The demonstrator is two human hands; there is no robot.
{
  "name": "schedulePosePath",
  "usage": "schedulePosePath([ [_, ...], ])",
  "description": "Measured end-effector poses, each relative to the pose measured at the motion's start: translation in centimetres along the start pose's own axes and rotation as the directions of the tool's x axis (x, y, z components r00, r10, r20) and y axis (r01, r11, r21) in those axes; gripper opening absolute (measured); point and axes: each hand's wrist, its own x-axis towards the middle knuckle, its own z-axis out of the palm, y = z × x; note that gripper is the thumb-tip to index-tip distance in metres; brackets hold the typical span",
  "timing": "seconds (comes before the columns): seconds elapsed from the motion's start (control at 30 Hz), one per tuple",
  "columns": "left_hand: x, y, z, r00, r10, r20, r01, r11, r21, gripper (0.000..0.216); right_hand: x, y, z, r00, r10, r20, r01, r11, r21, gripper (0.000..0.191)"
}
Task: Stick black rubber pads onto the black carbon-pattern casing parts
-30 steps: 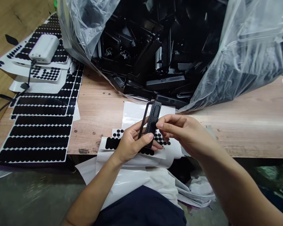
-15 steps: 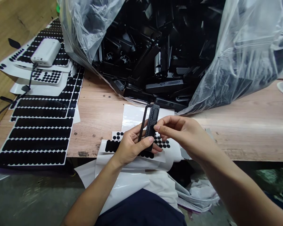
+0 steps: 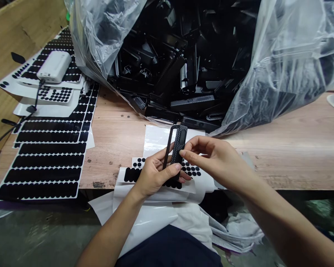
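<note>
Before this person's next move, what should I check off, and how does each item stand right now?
1. Left hand wraps the lower end of the black case part, which is held on end: ok.
2. Right hand has its index fingertip on the part's textured face: ok.
3. Anything under that fingertip: cannot tell, hidden.
4. Sheet of round black pads lies on the table edge just below both hands: ok.
5. The held part is apart from the plastic bag of black parts behind it: ok.
</note>
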Motion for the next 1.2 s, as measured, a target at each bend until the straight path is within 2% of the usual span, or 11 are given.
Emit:
schedulePosePath([
  [0.2,-0.1,0.0,0.0,0.999,0.021,0.028,-0.021,1.000,-0.002,0.066,0.4,1.2,0.1,0.999,-0.049,-0.018,0.051,0.990,0.129,0.043],
  [0.27,-0.1,0.1,0.0,0.999,0.020,0.028,-0.019,0.999,-0.032,0.063,0.3,1.7,-0.1,0.994,-0.079,-0.078,0.090,0.985,0.148,0.041],
  [0.33,0.0,0.2,0.0,1.000,0.019,0.008,-0.019,0.997,-0.080,0.056,-0.3,2.4,-0.3,0.987,-0.104,-0.123,0.112,0.992,0.063,0.037],
  [0.37,0.1,0.3,0.0,1.000,0.021,-0.012,-0.022,0.994,-0.109,0.051,-0.7,2.7,-0.3,0.988,-0.116,-0.105,0.114,0.993,-0.027,0.035],
  [0.47,0.3,0.7,-0.1,0.993,0.042,-0.112,-0.065,0.976,-0.207,0.033,-2.3,3.9,0.1,0.992,-0.112,0.064,0.127,0.936,-0.328,0.026],
  [0.53,0.4,1.1,-0.1,0.983,0.049,-0.175,-0.096,0.958,-0.271,0.024,-3.1,4.8,0.6,0.987,-0.105,0.124,0.147,0.901,-0.408,0.022],
  [0.7,-0.2,2.9,-0.3,0.988,0.031,-0.149,-0.084,0.927,-0.364,0.027,-3.0,6.1,0.6,0.987,-0.044,0.153,0.082,0.963,-0.256,0.020],
  [0.83,-0.3,3.6,-0.6,0.978,0.098,-0.187,-0.152,0.940,-0.305,0.028,-2.4,6.6,-0.8,0.981,0.038,0.192,-0.013,0.991,-0.130,0.033],
  [0.93,-0.1,3.0,-0.8,0.963,0.096,-0.251,-0.157,0.959,-0.236,0.027,-2.3,6.8,-1.4,0.971,0.075,0.228,-0.043,0.989,-0.140,0.035],
  [1.03,0.0,2.0,-0.8,0.965,0.091,-0.245,-0.137,0.974,-0.178,0.029,-2.2,6.9,-1.6,0.982,0.014,0.190,0.034,0.968,-0.250,0.024],
  [1.2,-0.1,1.4,-0.7,0.969,0.132,-0.209,-0.156,0.983,-0.101,0.038,-2.3,6.4,-1.9,0.953,-0.228,0.200,0.288,0.887,-0.361,0.011],
])
